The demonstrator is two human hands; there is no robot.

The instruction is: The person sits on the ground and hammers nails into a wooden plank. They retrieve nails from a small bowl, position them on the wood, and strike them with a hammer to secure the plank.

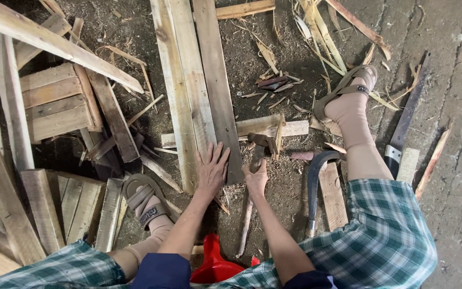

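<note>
1. Down on the dirt floor, between the seated person's sandalled feet, the left hand (pixel 212 170) lies flat and spread, palm pressed on the near end of a long pale wooden plank (pixel 216 91).
2. That plank runs straight away from the hand, its long axis pointing up the view, with two similar boards lying tight against its left side.
3. Just right of the left hand, the right hand (pixel 256 176) is closed around the wooden handle of a rusty claw hammer (pixel 256 147); the handle trails back toward the body and the head sits just beyond the knuckles.
4. The hammer head lies immediately right of the plank's edge, near a short pale wood block (pixel 266 126) lying crosswise under the boards.
5. The right hand is the nearer one to that block; the left only pins the plank.
6. Further right of the right hand, a curved dark sickle blade (pixel 316 171) rests on the ground beside the leg.
</note>
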